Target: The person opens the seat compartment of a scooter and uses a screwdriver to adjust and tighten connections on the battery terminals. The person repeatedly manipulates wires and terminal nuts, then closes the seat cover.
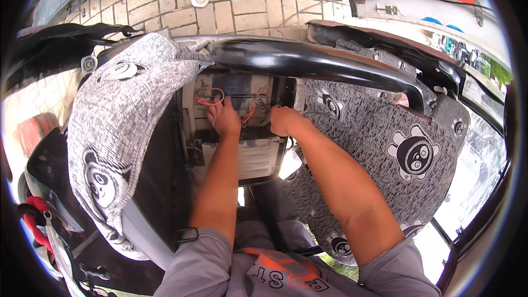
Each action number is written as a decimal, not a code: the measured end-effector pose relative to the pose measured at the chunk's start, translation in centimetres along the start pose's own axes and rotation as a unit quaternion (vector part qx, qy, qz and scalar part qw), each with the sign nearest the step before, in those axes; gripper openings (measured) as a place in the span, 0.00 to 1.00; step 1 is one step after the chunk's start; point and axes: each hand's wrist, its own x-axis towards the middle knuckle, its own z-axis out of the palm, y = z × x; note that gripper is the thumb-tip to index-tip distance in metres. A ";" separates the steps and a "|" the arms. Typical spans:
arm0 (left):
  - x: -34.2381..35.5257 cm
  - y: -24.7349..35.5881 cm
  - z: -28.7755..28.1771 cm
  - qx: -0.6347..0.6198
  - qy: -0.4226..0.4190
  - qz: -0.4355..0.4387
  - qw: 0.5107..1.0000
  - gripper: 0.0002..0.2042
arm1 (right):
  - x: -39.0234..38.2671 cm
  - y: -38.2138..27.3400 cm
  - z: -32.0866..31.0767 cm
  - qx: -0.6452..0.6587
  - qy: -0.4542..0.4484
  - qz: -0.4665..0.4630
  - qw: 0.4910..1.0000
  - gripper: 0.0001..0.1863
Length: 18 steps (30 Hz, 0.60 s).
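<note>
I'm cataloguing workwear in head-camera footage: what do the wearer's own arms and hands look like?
Both arms have short grey sleeves over their upper part and are bare below. The left hand and right hand wear no gloves.

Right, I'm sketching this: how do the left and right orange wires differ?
The left wire forms a rounded loop, while the right wire runs on a slant. The left wire is by the left hand; the right wire lies between that hand and the right hand. Both look orange.
</note>
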 end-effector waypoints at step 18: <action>3.2 -1.8 0.8 0.169 -0.024 0.364 0.916 0.15 | 0.9 -0.9 -0.1 0.032 -0.006 -0.002 0.999 0.18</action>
